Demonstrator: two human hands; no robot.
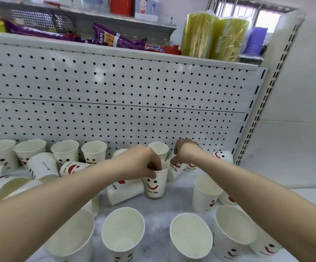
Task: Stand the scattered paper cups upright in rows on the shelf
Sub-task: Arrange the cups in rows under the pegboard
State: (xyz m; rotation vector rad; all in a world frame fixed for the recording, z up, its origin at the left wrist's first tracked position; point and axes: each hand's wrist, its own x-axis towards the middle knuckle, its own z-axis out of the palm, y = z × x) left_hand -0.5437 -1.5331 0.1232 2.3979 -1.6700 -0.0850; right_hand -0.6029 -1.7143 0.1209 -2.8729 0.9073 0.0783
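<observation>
White paper cups with red smiley faces cover the grey shelf (179, 197). My left hand (140, 160) pinches the rim of an upright cup (155, 184) at the shelf's middle, fingers dipped inside it. My right hand (185, 152) grips a tilted cup (174, 170) leaning just right of it. Several cups stand upright along the back (94, 151) and along the front edge (123, 231). Others lie on their sides, one (124, 193) under my left wrist, one (74, 167) at left and one (220, 156) at the back right.
A white pegboard back panel (115, 95) rises behind the cups, with a slotted upright post (251, 118) at its right end. The shelf above carries purple snack bags (115, 37) and yellow-green wrapped packs (213, 38). A white wall lies to the right.
</observation>
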